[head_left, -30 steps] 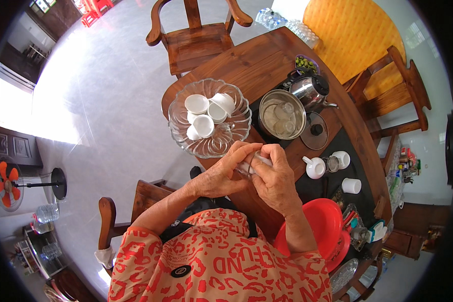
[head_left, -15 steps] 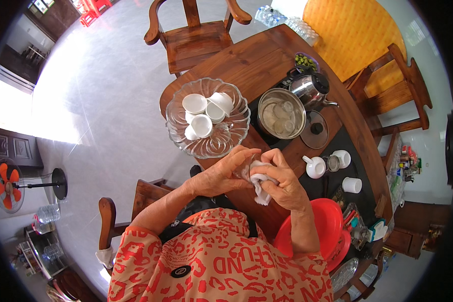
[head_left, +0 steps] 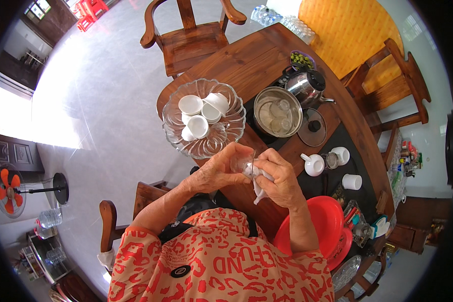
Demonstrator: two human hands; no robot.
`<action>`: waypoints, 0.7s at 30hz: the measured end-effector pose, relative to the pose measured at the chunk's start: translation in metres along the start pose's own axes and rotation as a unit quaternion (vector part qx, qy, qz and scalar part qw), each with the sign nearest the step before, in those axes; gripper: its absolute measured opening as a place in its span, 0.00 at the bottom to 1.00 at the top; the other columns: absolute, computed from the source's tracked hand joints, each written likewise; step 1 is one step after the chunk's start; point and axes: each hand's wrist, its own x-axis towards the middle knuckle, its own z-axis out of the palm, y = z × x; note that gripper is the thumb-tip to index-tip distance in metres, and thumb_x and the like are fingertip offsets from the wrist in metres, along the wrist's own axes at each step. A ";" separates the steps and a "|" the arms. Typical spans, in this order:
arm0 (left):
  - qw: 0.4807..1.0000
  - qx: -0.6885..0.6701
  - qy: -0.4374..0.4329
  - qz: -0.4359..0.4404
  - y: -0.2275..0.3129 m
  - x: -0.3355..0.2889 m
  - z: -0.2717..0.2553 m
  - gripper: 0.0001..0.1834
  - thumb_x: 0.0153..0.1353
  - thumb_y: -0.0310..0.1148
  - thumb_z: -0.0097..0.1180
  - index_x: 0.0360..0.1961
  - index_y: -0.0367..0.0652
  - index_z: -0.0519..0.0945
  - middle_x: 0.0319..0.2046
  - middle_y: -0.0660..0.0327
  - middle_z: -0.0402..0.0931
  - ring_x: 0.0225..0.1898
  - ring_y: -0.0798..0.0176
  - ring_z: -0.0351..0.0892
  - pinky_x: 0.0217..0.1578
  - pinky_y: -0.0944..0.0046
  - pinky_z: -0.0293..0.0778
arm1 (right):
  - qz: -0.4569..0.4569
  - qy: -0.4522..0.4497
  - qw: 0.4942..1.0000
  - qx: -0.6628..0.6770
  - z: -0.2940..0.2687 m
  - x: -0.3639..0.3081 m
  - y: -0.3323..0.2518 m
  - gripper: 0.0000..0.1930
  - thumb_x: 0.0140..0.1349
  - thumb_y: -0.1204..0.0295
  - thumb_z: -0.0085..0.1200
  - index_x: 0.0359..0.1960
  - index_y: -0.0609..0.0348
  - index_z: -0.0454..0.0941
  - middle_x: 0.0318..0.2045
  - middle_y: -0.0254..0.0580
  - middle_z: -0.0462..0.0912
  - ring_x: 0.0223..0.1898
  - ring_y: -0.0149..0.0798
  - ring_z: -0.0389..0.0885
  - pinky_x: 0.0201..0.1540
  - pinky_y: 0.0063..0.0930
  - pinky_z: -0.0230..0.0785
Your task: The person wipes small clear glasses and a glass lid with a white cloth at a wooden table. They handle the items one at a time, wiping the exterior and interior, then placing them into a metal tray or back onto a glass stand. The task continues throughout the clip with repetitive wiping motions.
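Note:
My left hand (head_left: 217,170) is closed round a small clear glass cup (head_left: 242,163), tilted toward my right. Pinched in my right hand (head_left: 279,179) is a white cloth (head_left: 259,194), pressed at the cup's mouth with its end hanging below my fingers. How far the cloth goes inside is partly hidden. Just beyond my left hand, a scalloped clear glass bowl (head_left: 172,132) holds several white cups (head_left: 191,104). Farther right, a steel pot (head_left: 257,123) contains several small clear glasses (head_left: 279,108) in liquid.
A steel kettle (head_left: 305,89) and a glass lid (head_left: 312,127) flank the pot. Right of my hands are a white pitcher (head_left: 314,165), a glass strainer cup (head_left: 331,160) and a white cup (head_left: 352,181). Close to my right forearm sits a red basin (head_left: 332,214). Wooden chairs (head_left: 191,50) surround the table.
The glass cup has turned in my left hand and shows more of its side. My right hand has shifted on the cloth, whose hanging end is now narrower.

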 end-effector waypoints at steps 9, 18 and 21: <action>0.995 -0.099 -0.020 -0.014 0.002 0.000 0.002 0.32 0.55 0.27 0.65 0.58 0.38 0.63 0.49 0.61 0.70 0.51 0.69 0.70 0.51 0.66 0.72 | -0.054 0.069 0.991 -0.099 0.010 0.004 0.002 0.17 0.45 0.82 0.61 0.40 0.57 0.81 0.40 0.38 0.65 0.38 0.37 0.70 0.39 0.28 0.68; 0.990 -0.124 -0.060 -0.025 0.002 -0.006 0.003 0.34 0.54 0.21 0.64 0.61 0.39 0.63 0.53 0.60 0.69 0.54 0.68 0.69 0.51 0.66 0.74 | 0.054 -0.106 0.986 0.118 0.003 -0.007 0.015 0.13 0.51 0.77 0.58 0.40 0.55 0.82 0.49 0.41 0.60 0.48 0.39 0.64 0.52 0.32 0.62; 0.984 -0.164 -0.062 -0.016 -0.004 -0.007 0.004 0.34 0.55 0.23 0.64 0.61 0.39 0.62 0.52 0.60 0.70 0.54 0.68 0.70 0.50 0.66 0.74 | 0.042 -0.098 0.981 0.161 -0.003 -0.011 0.012 0.13 0.51 0.78 0.59 0.40 0.55 0.82 0.50 0.41 0.61 0.49 0.40 0.65 0.53 0.31 0.62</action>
